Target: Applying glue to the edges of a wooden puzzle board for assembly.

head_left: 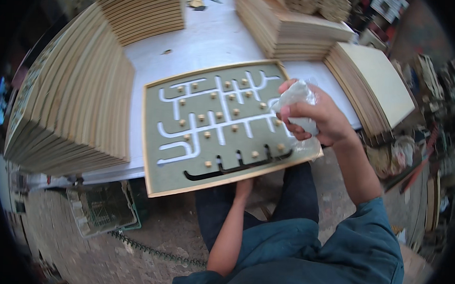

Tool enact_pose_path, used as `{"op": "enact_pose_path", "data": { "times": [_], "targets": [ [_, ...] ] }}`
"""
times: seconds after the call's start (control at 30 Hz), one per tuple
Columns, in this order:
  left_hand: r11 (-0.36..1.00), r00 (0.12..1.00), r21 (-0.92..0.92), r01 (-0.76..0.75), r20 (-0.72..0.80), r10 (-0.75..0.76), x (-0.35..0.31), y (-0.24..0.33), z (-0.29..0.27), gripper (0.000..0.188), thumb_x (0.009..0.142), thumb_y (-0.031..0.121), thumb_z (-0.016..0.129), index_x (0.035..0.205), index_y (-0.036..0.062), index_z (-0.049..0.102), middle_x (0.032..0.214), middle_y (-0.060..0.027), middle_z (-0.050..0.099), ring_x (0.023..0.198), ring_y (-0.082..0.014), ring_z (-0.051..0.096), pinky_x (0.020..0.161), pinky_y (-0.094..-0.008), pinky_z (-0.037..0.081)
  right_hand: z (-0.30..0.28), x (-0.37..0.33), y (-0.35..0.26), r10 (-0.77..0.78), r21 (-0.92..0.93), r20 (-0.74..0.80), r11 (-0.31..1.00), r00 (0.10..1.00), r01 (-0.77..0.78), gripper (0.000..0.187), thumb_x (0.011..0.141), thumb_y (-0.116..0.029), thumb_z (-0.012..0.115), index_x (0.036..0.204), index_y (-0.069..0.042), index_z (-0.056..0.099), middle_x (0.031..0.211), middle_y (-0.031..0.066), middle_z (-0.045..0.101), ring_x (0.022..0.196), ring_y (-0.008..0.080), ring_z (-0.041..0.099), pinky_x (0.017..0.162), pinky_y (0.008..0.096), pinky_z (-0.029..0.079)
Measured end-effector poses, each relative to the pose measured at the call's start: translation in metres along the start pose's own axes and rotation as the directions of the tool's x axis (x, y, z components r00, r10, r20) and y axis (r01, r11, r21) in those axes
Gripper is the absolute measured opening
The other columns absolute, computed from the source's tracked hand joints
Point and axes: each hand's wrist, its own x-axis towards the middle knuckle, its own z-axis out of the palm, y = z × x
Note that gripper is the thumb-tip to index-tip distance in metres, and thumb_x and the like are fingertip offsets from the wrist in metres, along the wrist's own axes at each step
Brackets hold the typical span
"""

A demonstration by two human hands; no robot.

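At far left, a thick stack of boards (82,95) stands on the white desk (206,44), with a second stack (147,11) behind it. Below, on the brick floor, is a plastic crate (105,207); a coiled hose (156,253) runs from it to the right.

At centre is the item being worked on, a grey-green panel (209,147) in a light wooden frame. It lies over the desk and projects past its near edge. Its branching slots (200,125) show mostly white, one near the front dark; small wooden pegs (219,115) stand between them.

The left hand (245,185) is under the near edge, mostly hidden; whether its grip is clamped or merely supporting cannot be determined.

The right hand (324,113) is over the panel's right end, its grip closed on crumpled clear plastic (300,97). Further right are more boards (372,82).

Assessment: the step in hand appears to be handling the plastic at the panel's right end. The next move would call for steady support from below and a controlled right hand, keeping the plastic from snagging on the pegs.
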Motion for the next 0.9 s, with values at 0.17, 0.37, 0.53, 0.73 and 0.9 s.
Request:
{"op": "enact_pose_path", "data": {
  "times": [0.17, 0.37, 0.53, 0.73, 0.9],
  "targets": [
    [0.975, 0.976, -0.079, 0.207, 0.087, -0.2, -0.02, 0.074, 0.019, 0.04, 0.089, 0.038, 0.053, 0.106, 0.0028, 0.059, 0.086, -0.0081, 0.065, 0.074, -0.0144, 0.061, 0.067, -0.0266, 0.047, -0.026, -0.06, 0.027, 0.006, 0.003, -0.186, 1.0, 0.982, -0.005, 0.041, 0.073, -0.009, 0.068, 0.11, -0.001, 0.053, 0.07, 0.0018, 0.049, 0.053, 0.0074, 0.042, 0.039, 0.0209, 0.028],
    [0.976, 0.958, 0.1, 0.195, 0.193, -0.211, -0.032, 0.088, 0.027, 0.035, 0.09, 0.031, 0.052, 0.108, 0.0025, 0.058, 0.091, -0.0069, 0.063, 0.079, -0.0131, 0.06, 0.07, -0.0249, 0.046, -0.039, -0.098, 0.055, 0.038, 0.304, -0.216, 0.952, 0.976, 0.03, 0.038, 0.072, -0.013, 0.073, 0.104, -0.001, 0.056, 0.065, 0.0, 0.049, 0.055, 0.0075, 0.045, 0.04, 0.0231, 0.028],
    [0.99, 0.927, 0.052, 0.134, 0.345, -0.143, -0.057, 0.117, 0.044, 0.033, 0.091, 0.026, 0.05, 0.11, 0.0008, 0.057, 0.092, -0.0068, 0.062, 0.082, -0.0123, 0.058, 0.074, -0.0242, 0.045, -0.051, -0.118, 0.078, 0.047, 0.391, -0.244, 0.919, 0.969, 0.054, 0.035, 0.074, -0.012, 0.07, 0.104, 0.0, 0.056, 0.067, 0.0007, 0.048, 0.053, 0.0075, 0.044, 0.039, 0.0223, 0.027],
    [0.984, 0.891, -0.111, -0.137, 0.42, 0.171, -0.114, 0.195, 0.084, 0.029, 0.089, 0.018, 0.053, 0.107, -0.0053, 0.055, 0.092, -0.0087, 0.058, 0.082, -0.0135, 0.057, 0.075, -0.0249, 0.045, -0.065, -0.127, 0.103, -0.074, 0.65, -0.16, 0.743, 0.984, 0.161, 0.039, 0.08, -0.011, 0.059, 0.114, 0.003, 0.046, 0.087, 0.019, 0.057, 0.064, 0.0167, 0.055, 0.038, 0.0246, 0.046],
    [0.872, 0.83, -0.3, -0.387, 0.299, 0.471, -0.128, 0.248, 0.108, 0.018, 0.086, 0.002, 0.056, 0.102, -0.0069, 0.055, 0.091, -0.0119, 0.057, 0.076, -0.009, 0.055, 0.06, -0.0177, 0.042, -0.068, -0.138, 0.109, -0.099, 0.67, -0.221, 0.708, 0.97, 0.225, 0.037, 0.09, -0.022, 0.055, 0.114, 0.006, 0.048, 0.091, 0.0191, 0.058, 0.079, 0.0226, 0.061, 0.051, 0.0346, 0.059]
  ]
}}
